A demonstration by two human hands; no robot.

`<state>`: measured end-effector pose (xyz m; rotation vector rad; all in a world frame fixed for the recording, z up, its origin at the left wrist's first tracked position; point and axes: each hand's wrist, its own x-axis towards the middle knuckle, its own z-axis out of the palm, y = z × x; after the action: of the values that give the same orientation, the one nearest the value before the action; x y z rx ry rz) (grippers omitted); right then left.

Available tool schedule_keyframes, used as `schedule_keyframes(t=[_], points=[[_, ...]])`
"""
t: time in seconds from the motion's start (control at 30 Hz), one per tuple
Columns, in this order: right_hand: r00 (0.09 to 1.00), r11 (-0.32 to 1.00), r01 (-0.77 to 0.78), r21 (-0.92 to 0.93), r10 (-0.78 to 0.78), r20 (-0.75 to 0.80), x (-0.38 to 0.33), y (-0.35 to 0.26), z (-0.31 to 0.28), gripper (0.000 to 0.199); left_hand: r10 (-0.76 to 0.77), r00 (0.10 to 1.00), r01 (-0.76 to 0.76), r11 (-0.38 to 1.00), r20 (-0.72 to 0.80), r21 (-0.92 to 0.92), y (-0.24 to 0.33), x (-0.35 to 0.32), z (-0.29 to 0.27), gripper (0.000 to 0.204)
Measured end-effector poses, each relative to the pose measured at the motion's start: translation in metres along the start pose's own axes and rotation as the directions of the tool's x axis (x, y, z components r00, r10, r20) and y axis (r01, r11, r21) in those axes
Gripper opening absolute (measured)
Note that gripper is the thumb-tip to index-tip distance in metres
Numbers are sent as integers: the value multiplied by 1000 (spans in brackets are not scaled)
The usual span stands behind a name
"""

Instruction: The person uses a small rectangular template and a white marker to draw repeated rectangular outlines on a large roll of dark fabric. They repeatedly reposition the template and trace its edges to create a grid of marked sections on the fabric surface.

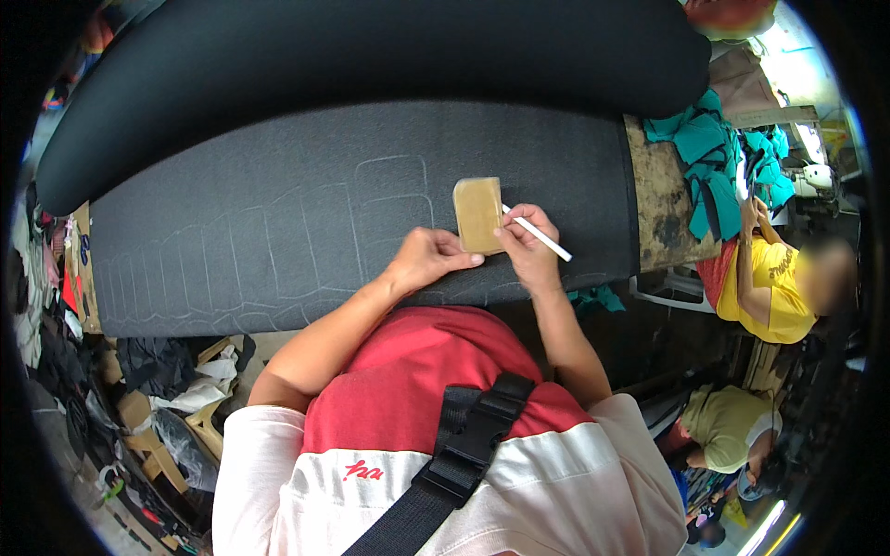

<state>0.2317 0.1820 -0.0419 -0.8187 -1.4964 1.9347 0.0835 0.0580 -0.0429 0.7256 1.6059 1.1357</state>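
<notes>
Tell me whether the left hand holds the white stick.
No, the right hand holds the white stick, while the left hand is at the tan piece.

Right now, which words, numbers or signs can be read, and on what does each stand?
I give places only, not wording.
Red script on the white part of the person's shirt.
Dark lettering on a co-worker's yellow shirt: too small to read surely.
Tan template: none visible.
Black fabric: pale outlines, no visible words.

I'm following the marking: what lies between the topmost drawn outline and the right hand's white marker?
In the head view: a strip of dark fabric, then the tan template.
</notes>
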Motion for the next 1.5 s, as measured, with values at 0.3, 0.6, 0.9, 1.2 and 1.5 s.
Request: schedule_keyframes(t=[0.3,0.6,0.9,1.2,1.5], points=[[932,730,277,-625,-46,360,3,10,-17,16,433,896,-294,415,97,861,-38,-23,-15,40],[963,747,271,-607,-208,174,-8,20,-8,19,342,931,-262,393,125,881,-44,-25,-9,37],[962,805,271,-528,-218,163,-15,14,15,13,310,942,-247,392,125,886,-44,-24,-10,37],[943,651,331,-683,-258,211,-18,24,22,14,281,949,-244,361,144,900,-45,-22,-9,40],[940,596,222,-772,-341,7,-32,19,-15,5,276,951,-238,381,136,893,-43,-22,-8,39]])
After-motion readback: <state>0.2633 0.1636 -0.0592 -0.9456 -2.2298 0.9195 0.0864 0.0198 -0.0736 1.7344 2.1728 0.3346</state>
